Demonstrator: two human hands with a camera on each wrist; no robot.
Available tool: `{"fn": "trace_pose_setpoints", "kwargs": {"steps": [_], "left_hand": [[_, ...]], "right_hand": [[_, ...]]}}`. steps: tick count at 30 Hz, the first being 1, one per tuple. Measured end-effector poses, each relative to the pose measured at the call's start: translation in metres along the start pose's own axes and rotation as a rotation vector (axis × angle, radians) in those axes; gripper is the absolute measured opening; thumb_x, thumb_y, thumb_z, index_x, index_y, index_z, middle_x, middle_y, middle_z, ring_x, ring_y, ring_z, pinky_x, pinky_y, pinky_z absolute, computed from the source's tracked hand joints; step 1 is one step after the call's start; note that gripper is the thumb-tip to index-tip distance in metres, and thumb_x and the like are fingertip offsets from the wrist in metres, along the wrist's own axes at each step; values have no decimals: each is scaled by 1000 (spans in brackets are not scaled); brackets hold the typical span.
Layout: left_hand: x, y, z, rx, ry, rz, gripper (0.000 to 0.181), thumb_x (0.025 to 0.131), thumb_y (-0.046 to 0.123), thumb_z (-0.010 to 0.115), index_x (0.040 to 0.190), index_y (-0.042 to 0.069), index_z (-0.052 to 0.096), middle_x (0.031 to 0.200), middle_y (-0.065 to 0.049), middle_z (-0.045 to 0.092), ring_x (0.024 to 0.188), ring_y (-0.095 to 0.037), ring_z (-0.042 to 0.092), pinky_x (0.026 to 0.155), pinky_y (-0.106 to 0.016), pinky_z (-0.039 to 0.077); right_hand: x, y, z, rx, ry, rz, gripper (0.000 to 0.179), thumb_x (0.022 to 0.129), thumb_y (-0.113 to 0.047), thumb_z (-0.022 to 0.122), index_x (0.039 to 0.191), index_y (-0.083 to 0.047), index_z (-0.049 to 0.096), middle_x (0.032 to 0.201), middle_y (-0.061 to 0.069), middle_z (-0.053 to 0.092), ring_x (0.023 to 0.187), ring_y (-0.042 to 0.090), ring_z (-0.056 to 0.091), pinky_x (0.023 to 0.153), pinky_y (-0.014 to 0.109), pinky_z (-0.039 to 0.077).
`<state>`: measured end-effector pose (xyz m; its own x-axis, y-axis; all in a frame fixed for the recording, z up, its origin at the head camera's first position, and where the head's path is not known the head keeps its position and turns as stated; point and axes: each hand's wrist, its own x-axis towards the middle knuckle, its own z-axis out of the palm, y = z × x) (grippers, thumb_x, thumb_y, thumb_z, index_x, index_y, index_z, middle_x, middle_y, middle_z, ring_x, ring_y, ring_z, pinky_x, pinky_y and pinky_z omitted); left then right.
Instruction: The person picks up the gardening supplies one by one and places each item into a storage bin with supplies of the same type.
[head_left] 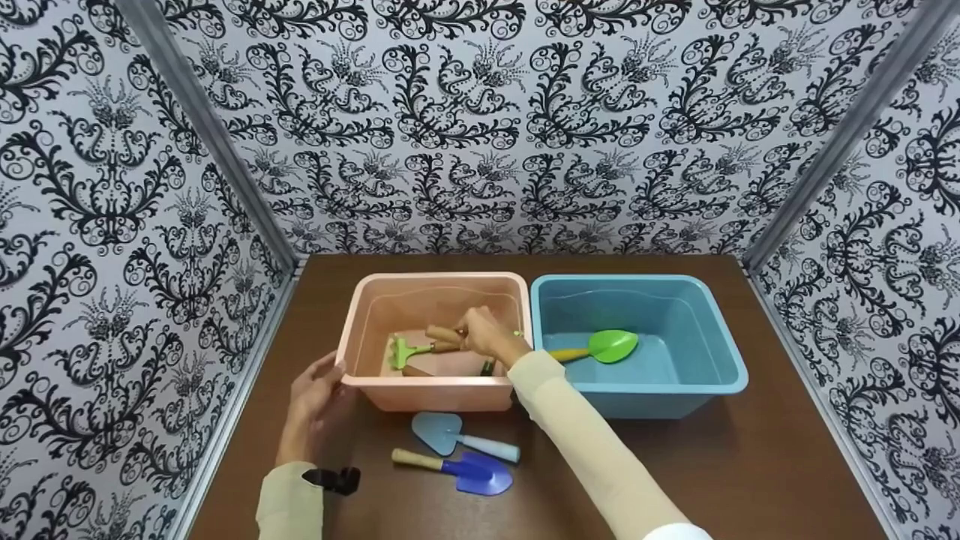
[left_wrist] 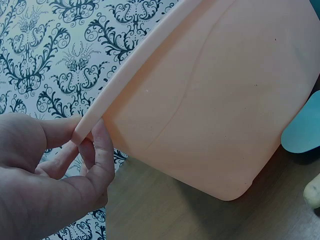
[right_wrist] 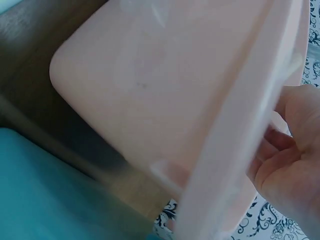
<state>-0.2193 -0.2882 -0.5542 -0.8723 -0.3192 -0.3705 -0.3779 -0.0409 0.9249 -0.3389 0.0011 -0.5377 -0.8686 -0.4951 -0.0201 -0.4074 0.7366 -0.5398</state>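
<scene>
In the head view my left hand (head_left: pixel 315 394) is at the left front corner of the peach tub (head_left: pixel 435 397). The left wrist view shows that hand (left_wrist: pixel 65 165) pinching the tub's rim (left_wrist: pixel 100 102) between thumb and fingers. My right hand (head_left: pixel 491 334) reaches inside the same tub, its fingers curled at a wooden-handled garden tool (head_left: pixel 441 332) whose head is mostly hidden. Beside it lies a small green rake (head_left: pixel 405 350) with a wooden handle. In the blurred right wrist view, the tub's rim hides the fingertips of the right hand (right_wrist: pixel 295 150).
A blue tub (head_left: pixel 675 389) stands close on the right, holding a green trowel (head_left: pixel 613 346) with a yellow handle. In front of the peach tub, a light blue trowel (head_left: pixel 439 433) and a dark blue shovel (head_left: pixel 484 474) lie on the brown table (head_left: pixel 780 465). Patterned walls (head_left: pixel 480 135) enclose the table.
</scene>
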Motion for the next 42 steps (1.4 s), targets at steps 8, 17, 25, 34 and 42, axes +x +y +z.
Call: {"fn": "trace_pose_setpoints", "kwargs": {"steps": [8, 17, 25, 34, 42], "left_hand": [[0, -3, -1, -1, 9, 41, 53, 100, 17, 63, 147, 0, 46, 105, -4, 67, 74, -2, 59, 65, -16, 50], [0, -3, 1, -48, 11, 59, 55, 99, 16, 64, 147, -2, 45, 90, 5, 65, 68, -1, 56, 62, -16, 49], [1, -4, 2, -42, 14, 50, 53, 99, 16, 63, 146, -1, 46, 91, 4, 65, 67, -1, 56, 61, -16, 50], [-1, -2, 1, -50, 4, 44, 53, 100, 15, 62, 148, 0, 45, 97, 1, 67, 72, -1, 60, 67, -17, 53], [-3, 1, 1, -49, 9, 25, 53, 100, 17, 62, 147, 0, 45, 92, 3, 67, 71, 0, 61, 67, -16, 54]], "right_hand": [[-7, -9, -2, 2, -27, 29, 30, 78, 5, 79, 106, -4, 79, 101, 11, 78, 93, 21, 69, 85, 36, 59], [-7, -8, -10, 19, 18, 10, 15, 91, 0, 67, 100, 1, 79, 104, 15, 77, 100, 28, 73, 89, 40, 60], [-8, -10, -17, 34, 4, 17, 18, 90, -3, 70, 107, 0, 77, 108, 14, 76, 106, 29, 71, 94, 41, 58], [-17, -14, -24, 93, 30, 34, 19, 90, -5, 70, 108, -3, 77, 106, 11, 77, 103, 27, 72, 95, 39, 57], [-28, -18, -34, 166, 85, 21, 18, 90, -7, 71, 107, -8, 78, 105, 8, 78, 98, 24, 72, 91, 39, 57]]}}
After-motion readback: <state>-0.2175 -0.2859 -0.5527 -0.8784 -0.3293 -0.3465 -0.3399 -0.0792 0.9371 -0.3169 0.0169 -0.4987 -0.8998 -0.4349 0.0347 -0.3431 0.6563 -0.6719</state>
